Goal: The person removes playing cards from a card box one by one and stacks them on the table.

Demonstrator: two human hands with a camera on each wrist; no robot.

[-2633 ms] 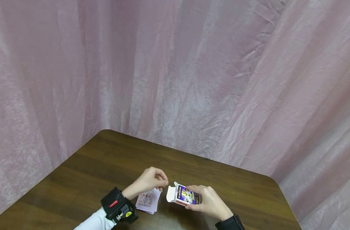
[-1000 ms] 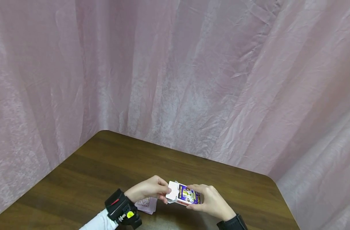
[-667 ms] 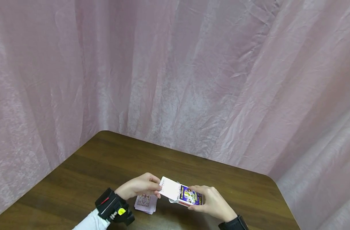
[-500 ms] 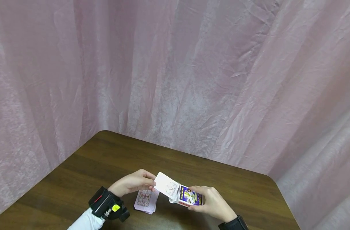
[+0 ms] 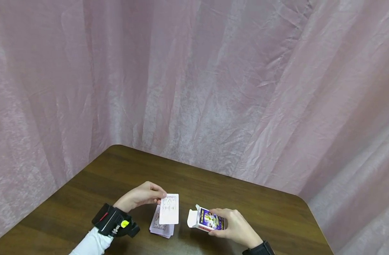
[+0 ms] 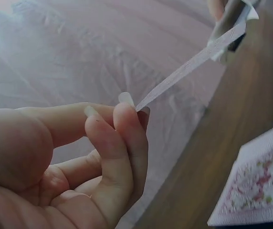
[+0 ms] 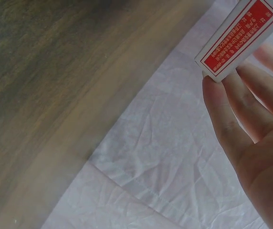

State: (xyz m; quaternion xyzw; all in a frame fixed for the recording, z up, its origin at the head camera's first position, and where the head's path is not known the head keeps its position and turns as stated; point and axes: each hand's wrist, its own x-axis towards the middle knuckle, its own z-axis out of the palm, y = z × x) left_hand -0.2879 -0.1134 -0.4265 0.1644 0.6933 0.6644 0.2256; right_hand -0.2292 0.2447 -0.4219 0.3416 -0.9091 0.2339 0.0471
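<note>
In the head view my left hand (image 5: 144, 195) pinches a playing card (image 5: 169, 209) by its upper left corner, with the patterned back showing. Seen edge-on in the left wrist view, the same card (image 6: 191, 64) is a thin strip between thumb and fingertips. A loose pile of playing cards (image 5: 155, 228) lies partly hidden under it on the table. To the right, my right hand (image 5: 234, 228) grips a purple and white card box (image 5: 210, 219), its white end flap hanging out toward the left. The red printed side of the box (image 7: 239, 38) faces the right wrist view.
The brown wooden table (image 5: 124, 166) has rounded far corners. Pink curtains (image 5: 194, 88) hang behind and around it. A black wrist camera strap (image 5: 112, 219) sits on the left forearm.
My left hand has drawn the card out of the box's flap end and carried it left, over the pile. The card has turned more upright; the right hand keeps the box nearly in place.
</note>
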